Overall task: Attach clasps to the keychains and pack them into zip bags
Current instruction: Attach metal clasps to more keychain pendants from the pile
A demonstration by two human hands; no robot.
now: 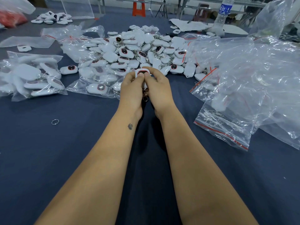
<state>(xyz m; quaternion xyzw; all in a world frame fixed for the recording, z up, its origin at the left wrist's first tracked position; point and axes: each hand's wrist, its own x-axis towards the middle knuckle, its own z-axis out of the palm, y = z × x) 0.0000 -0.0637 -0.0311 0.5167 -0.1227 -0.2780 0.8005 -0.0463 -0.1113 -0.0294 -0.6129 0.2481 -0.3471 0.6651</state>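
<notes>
Both forearms reach straight out over the dark blue desk [65, 159], wrists close together. The left hand [132, 90] and right hand [158, 88] meet in the middle, each with curled fingers gripping one white keychain [142, 73]; both thumbs press on its dark, red-rimmed face. The keychain is held just above the desk, at the near edge of the loose pile of keychains [138, 49].

A metal clasp [145, 96] hangs below, between the palms. Whether it is already joined to the keychain cannot be told, since the hands cover the link.

To the left, a clear bag [30, 75] lies full of white keychains, and a second filled bag [97, 82] lies just beside the left hand. On the right, a heap of clear zip bags [253, 75] with red seal strips spreads out; the nearest zip bag [222, 127] holds metal rings, faint through the plastic. A single split ring [55, 122] lies alone on the desk, well left of the arms. A water bottle [223, 15] stands at the far right, its top cut off by the frame.
</notes>
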